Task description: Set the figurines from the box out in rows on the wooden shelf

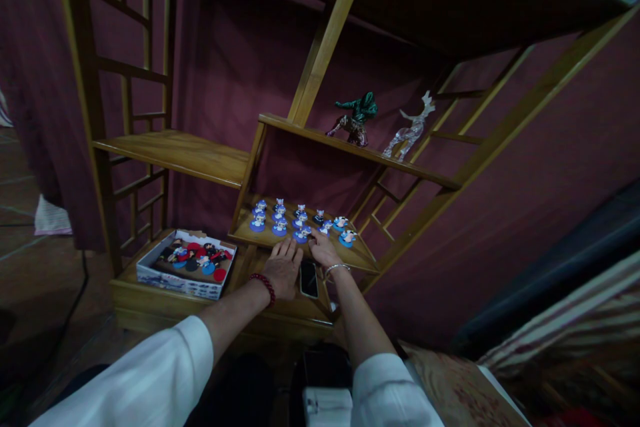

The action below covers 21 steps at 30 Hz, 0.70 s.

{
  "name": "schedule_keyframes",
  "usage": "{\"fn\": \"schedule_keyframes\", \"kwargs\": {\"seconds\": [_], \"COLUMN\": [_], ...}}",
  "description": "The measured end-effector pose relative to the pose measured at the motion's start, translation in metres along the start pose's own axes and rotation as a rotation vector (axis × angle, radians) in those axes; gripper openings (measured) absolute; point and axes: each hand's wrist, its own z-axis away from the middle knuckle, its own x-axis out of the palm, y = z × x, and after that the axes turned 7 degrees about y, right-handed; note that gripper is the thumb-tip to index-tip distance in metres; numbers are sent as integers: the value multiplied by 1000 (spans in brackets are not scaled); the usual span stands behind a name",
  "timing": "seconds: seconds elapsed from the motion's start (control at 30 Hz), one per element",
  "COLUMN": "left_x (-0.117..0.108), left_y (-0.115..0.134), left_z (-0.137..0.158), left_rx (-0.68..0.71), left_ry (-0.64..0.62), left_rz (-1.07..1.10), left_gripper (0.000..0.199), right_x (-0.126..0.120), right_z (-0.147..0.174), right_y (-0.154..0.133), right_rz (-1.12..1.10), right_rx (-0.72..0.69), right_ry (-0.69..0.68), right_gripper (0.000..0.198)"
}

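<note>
Rows of small figurines with blue or purple bases stand on the low wooden shelf. My right hand reaches to the front row, its fingers drawn together at the right side of a purple-based figurine. The grip is small and partly hidden. Just left of it, my left hand lies palm down near the shelf's front edge, fingers stretched out and holding nothing. Two blue-based figurines, one in front and one behind, stand at the right end. A dark-screened phone lies between my wrists.
An open box of jumbled figurines with red, black and blue bases sits at the left. On the raised shelf stand a green-and-brown statuette and a clear one. A wooden divider rises above.
</note>
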Motion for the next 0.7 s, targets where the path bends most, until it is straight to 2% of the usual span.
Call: {"fn": "schedule_keyframes", "kwargs": {"seconds": [0.3, 0.43, 0.6, 0.7], "left_x": [2, 0, 1, 2], "left_y": [-1, 0, -1, -2], "left_z": [-1, -1, -1, 0], "left_rx": [12, 5, 10, 10], "left_ry": [13, -3, 11, 18], "left_rz": [-23, -13, -7, -3], "left_gripper": [90, 90, 90, 90], "right_x": [-1, 0, -3, -5], "right_z": [2, 3, 5, 7], "right_y": [-2, 0, 1, -2], "right_rz": [-15, -60, -159, -178], "right_rx": [-5, 52, 23, 54], "right_ry": [10, 55, 82, 104], "right_gripper": [39, 40, 43, 43]}}
